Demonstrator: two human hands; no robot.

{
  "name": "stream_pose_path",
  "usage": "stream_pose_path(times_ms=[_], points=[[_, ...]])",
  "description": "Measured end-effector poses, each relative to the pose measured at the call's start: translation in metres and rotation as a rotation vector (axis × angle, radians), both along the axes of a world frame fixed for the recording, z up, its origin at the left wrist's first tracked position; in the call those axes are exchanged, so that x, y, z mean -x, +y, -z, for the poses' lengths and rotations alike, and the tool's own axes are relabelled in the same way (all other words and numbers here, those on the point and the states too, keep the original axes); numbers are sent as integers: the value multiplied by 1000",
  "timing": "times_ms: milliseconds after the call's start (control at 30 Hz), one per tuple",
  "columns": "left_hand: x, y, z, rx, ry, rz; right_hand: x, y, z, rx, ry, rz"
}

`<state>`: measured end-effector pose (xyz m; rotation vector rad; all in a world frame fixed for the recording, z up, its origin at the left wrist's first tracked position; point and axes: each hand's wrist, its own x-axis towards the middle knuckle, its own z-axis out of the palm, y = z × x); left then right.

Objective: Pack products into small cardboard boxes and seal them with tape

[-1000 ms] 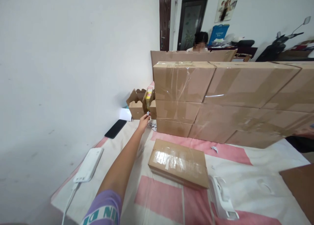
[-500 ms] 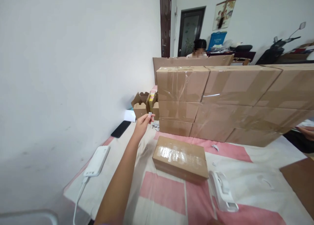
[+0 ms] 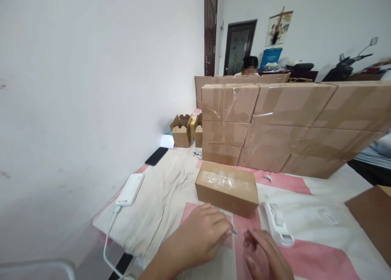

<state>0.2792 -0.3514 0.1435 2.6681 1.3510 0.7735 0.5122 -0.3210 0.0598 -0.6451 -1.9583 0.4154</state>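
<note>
My left hand is closed in a pinch, and a small greyish piece sticks out past its fingertips. What kind of thing it is, I cannot make out. Facing it from the right, my right hand has curved fingers with the thumb apart and nothing seen between them. Just beyond both hands lies a taped cardboard box on the cloth. To the right of the box rests a white tape dispenser, close to my right hand.
Stacked taped cartons form a wall behind the box. At the left are a white power bank with a cable, a black phone, small open cartons and a pile of small grey bits. A person is beyond the cartons.
My left hand has come back from near the pile of small bits to the front of the box, still pinching a small piece. My right hand has come into view.
</note>
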Motion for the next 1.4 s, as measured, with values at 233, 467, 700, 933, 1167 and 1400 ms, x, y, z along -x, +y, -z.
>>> stream_pose_path(times_ms=[233, 467, 700, 933, 1167, 1400], points=[[-10, -29, 38, -38, 170, -120, 29, -20, -6, -122, 16, -34], [-20, -40, 50, -170, 189, -131, 34, -29, 4, -56, 56, -6], [-22, -30, 55, -190, 84, -240, 26, -28, 13, -19, 43, 45], [27, 34, 58, -376, -337, -677, -5, 11, 12, 198, 98, 167], [84, 145, 92, 309, -974, -431, -8, 81, -13, 486, 157, 73], [81, 159, 113, 174, -1338, -467, 2, 90, 14, 503, 147, -88]])
